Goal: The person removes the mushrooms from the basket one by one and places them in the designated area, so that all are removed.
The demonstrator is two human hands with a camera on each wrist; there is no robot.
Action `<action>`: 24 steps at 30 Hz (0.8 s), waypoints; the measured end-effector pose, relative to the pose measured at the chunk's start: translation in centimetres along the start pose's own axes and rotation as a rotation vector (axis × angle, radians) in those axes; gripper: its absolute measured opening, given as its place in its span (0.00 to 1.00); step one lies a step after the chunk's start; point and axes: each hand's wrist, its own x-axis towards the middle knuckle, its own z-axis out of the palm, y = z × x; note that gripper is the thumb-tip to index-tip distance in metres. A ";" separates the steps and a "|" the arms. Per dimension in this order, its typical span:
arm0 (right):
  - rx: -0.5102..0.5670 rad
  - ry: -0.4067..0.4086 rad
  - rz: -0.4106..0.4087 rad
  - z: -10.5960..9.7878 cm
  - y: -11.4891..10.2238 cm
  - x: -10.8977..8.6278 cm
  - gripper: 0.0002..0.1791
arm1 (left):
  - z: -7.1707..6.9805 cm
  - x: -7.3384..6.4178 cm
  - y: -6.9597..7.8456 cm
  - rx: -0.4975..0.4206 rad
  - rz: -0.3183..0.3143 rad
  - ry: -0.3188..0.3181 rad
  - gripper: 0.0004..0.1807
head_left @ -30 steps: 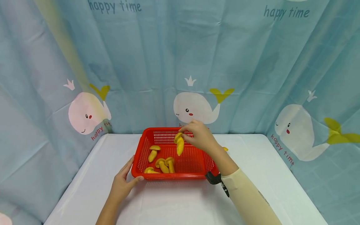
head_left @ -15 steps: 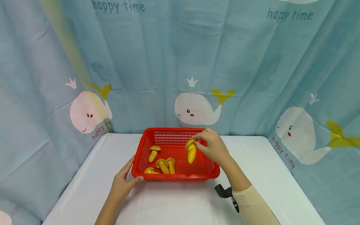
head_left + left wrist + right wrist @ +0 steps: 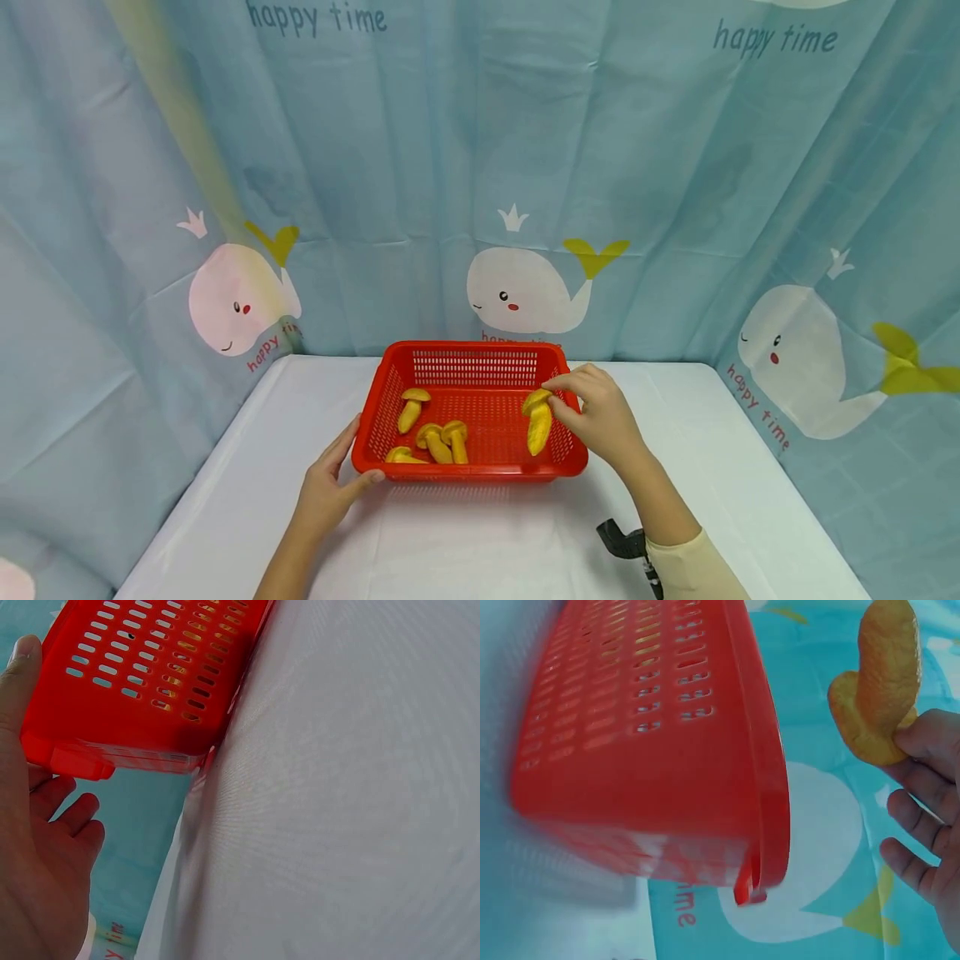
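In the head view, my right hand (image 3: 600,417) pinches a yellow toy mushroom (image 3: 538,432) by its cap, over the right part of a red plastic basket (image 3: 468,471). The stem points down. The right wrist view shows this mushroom (image 3: 889,675) between thumb and forefinger, the other fingers loosely bent. My left hand (image 3: 326,487) rests against the basket's front left corner, fingers along the left side and thumb at the front rim. Several more toy mushrooms lie inside: one at the back left (image 3: 412,410), a pair near the front (image 3: 444,442) and one partly hidden by the front wall (image 3: 403,455).
The basket stands on a white-covered table (image 3: 480,550). Behind it hangs a blue curtain (image 3: 420,167) printed with whales. A black device (image 3: 626,542) is strapped to my right wrist, beside a beige sleeve (image 3: 690,567).
My right hand has carried the mushroom rightward and toward me, from the basket's back middle to its right part. The left hand and the basket have stayed in place.
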 end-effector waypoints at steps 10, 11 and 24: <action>0.013 0.077 0.032 -1.5 1.5 -1.6 0.13 | -0.1 0.4 0.4 -0.009 -0.007 0.001 0.52; 0.010 0.078 0.040 -1.7 1.6 -1.8 0.13 | -0.1 0.4 0.5 -0.006 -0.012 -0.001 0.52; -0.009 0.059 0.094 -2.3 3.5 -3.7 0.13 | 0.2 0.1 -0.1 0.014 -0.049 -0.012 0.52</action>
